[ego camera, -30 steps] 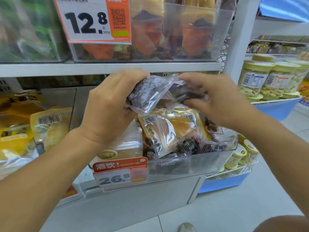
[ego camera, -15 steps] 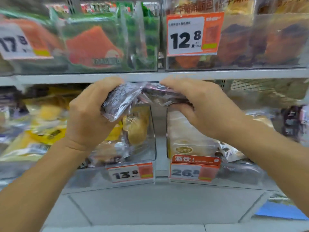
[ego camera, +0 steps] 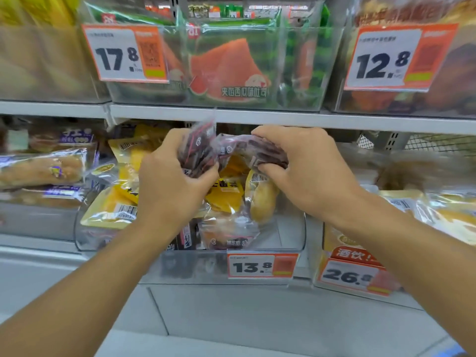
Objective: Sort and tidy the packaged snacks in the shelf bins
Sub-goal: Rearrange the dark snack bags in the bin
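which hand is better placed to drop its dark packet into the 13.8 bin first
Probably the left hand. Its dark packet hangs over the middle of the 13.8 bin, above the yellow packets. The right hand grips its dark packet nearer the bin's right wall.

A shop's snack aisle: white metal shelves [ego camera: 283,119] carry clear plastic bins [ego camera: 257,269] of wrapped breads and cakes, each fronted by an orange-and-white price tag, among them 17.8 [ego camera: 126,54] at upper left, 12.8 [ego camera: 396,57] at upper right and 13.8 [ego camera: 261,266] nearest.
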Tool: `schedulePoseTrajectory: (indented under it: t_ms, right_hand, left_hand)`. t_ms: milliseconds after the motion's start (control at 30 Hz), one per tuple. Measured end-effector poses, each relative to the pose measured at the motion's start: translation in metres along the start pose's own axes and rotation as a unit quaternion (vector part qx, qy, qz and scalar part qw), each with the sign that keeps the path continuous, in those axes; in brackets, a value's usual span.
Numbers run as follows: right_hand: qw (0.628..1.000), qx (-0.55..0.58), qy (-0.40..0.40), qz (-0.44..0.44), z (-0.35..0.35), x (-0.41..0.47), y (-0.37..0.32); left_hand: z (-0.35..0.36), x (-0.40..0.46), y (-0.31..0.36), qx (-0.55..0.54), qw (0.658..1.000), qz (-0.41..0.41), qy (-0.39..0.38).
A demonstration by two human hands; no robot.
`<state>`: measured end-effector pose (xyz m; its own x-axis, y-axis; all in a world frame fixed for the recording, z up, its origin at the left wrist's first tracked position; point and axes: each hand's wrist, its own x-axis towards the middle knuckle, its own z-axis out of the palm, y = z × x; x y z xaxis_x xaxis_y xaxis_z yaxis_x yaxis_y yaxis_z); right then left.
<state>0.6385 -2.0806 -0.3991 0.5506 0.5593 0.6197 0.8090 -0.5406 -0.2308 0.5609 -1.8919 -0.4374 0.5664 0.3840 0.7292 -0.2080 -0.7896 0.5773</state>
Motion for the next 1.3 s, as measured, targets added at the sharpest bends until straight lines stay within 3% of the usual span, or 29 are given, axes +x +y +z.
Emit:
schedulePoseTrajectory:
  t_ms: [100,200,267,367,467,567,633,733,867,933,1033,1300]
  right_hand:
    - [1.000,-0.003,0.016,-0.014,0.004,0.008,-0.016]
    - [0.997,-0.043,0.044,-0.047,0.024,0.022,-0.037]
    - [0.997,-0.073,0.006,-0.032,0.046,0.027,-0.043]
    - [0.988,-0.059,-0.140,0.029,0.065,0.022,-0.033]
    - [0.976,-0.050,-0.213,0.007,0.056,0.017,-0.021]
    - [0.967,-0.043,-0.252,-0.011,0.044,0.013,-0.014]
    - [0.956,-0.073,-0.284,-0.016,0.037,0.005,-0.008]
    - [0.951,-0.079,-0.300,-0.001,0.012,-0.011,0.004]
    - [0.983,-0.011,-0.184,0.016,-0.036,-0.028,0.023]
    - [0.988,-0.001,-0.141,0.057,-0.056,-0.036,0.042]
    - [0.983,-0.043,-0.140,0.114,-0.088,-0.053,0.081]
    - [0.917,-0.092,-0.339,0.190,-0.147,-0.102,0.134]
  left_hand:
    - [-0.001,0.006,-0.011,-0.026,0.994,-0.083,0.066]
    - [-0.004,0.018,-0.017,-0.101,0.962,-0.200,0.157]
    - [-0.007,0.021,-0.017,-0.084,0.962,-0.211,0.153]
    - [-0.009,0.016,-0.012,0.007,0.986,-0.151,0.066]
    - [-0.005,0.006,-0.008,0.104,0.993,-0.047,-0.033]
    - [0.006,0.004,-0.001,0.226,0.963,0.075,-0.123]
    - [0.014,0.006,0.007,0.288,0.932,0.094,-0.198]
    - [0.027,0.008,0.015,0.378,0.880,0.100,-0.271]
    - [0.039,0.010,0.017,0.309,0.883,0.065,-0.347]
    - [0.041,0.010,0.020,0.300,0.876,0.065,-0.373]
    - [0.048,0.008,0.030,0.316,0.858,0.121,-0.386]
    - [0.074,0.000,0.045,0.302,0.865,0.213,-0.340]
